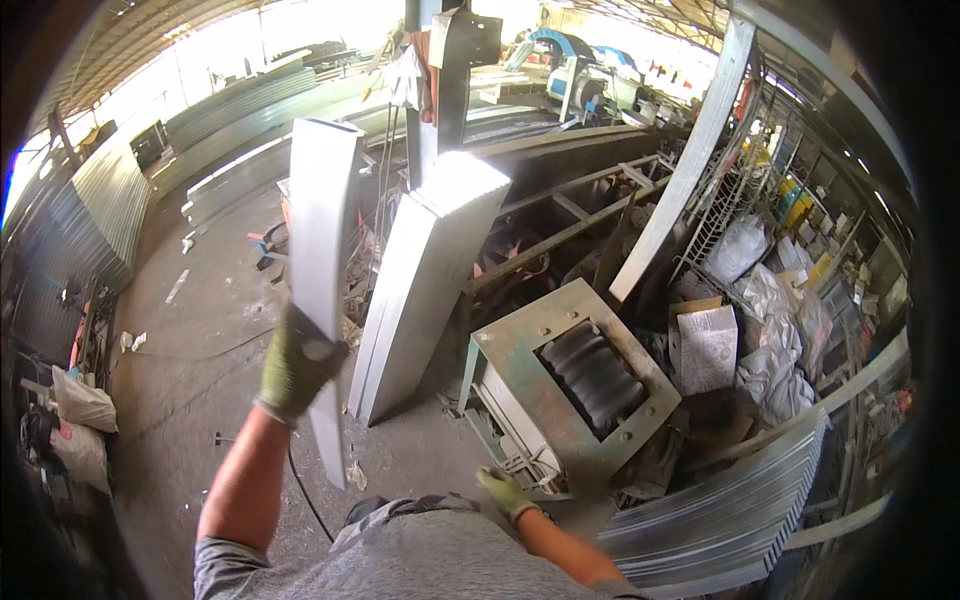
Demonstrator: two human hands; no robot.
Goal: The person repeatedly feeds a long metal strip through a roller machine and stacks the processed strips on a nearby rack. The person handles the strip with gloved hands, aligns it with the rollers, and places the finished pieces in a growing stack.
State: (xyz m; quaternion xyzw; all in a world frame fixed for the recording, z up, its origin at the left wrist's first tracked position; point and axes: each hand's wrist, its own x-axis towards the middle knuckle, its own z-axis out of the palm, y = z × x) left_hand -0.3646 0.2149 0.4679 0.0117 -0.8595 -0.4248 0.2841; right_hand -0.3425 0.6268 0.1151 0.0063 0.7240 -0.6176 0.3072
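Observation:
My left hand (pixel 300 365), in a green work glove with a dark palm, is closed round the lower part of a long pale metal profile (pixel 322 210). The profile stands nearly upright, its hollow upper end showing and its lower end close to the floor. Just right of it a stack of similar metal profiles (pixel 425 270) leans upright. My right hand (pixel 505 492), gloved in green too, is low beside the near corner of a worn machine (pixel 520 345) with dark ridged rollers in its opening. Its fingers look loosely apart and hold nothing I can see; whether it touches the machine is unclear.
Ribbed metal sheets (pixel 730 510) lie at the lower right. Scrap and plastic sacks (pixel 740 245) crowd the right side. A slanted steel post (pixel 690 150) rises behind the machine. Corrugated panels (pixel 110 205) stand at the left. A cable (pixel 303 485) runs along the floor.

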